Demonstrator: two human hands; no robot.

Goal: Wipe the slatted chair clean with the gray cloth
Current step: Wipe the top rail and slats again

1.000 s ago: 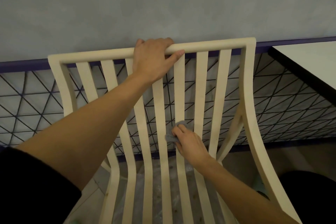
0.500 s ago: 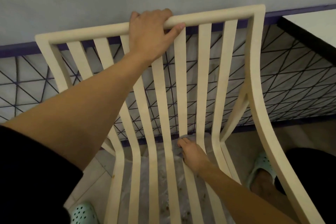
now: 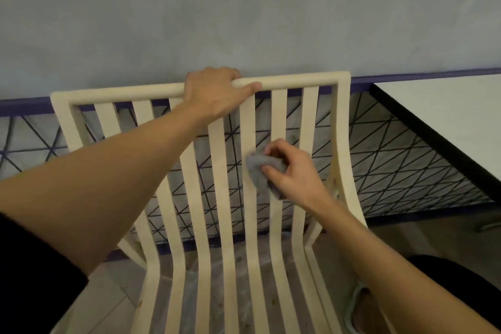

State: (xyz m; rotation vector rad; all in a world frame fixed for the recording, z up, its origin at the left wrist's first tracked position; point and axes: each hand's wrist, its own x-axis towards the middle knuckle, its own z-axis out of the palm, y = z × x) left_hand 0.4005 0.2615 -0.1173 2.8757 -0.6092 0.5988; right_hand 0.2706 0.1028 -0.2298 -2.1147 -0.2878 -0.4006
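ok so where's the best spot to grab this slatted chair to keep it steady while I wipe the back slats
Grip the top rail of the slatted chair, coming from above with fingers curled over its far side, as the left hand does now. The rail is a rounded, roughly horizontal bar, probably easy to wrap. That leaves the slats clear for the right hand and gray cloth.

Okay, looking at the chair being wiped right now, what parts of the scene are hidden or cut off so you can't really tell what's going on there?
All in the head view:
- Gray cloth: the right hand covers its right part, so its full extent is hidden.
- Slatted chair: the seat front and the legs are cut off by the bottom edge.
- Top rail under the left hand: covered by its grip.
- Backrest slats on the left: partly hidden behind the left forearm.
- White table: cut off by the right edge.
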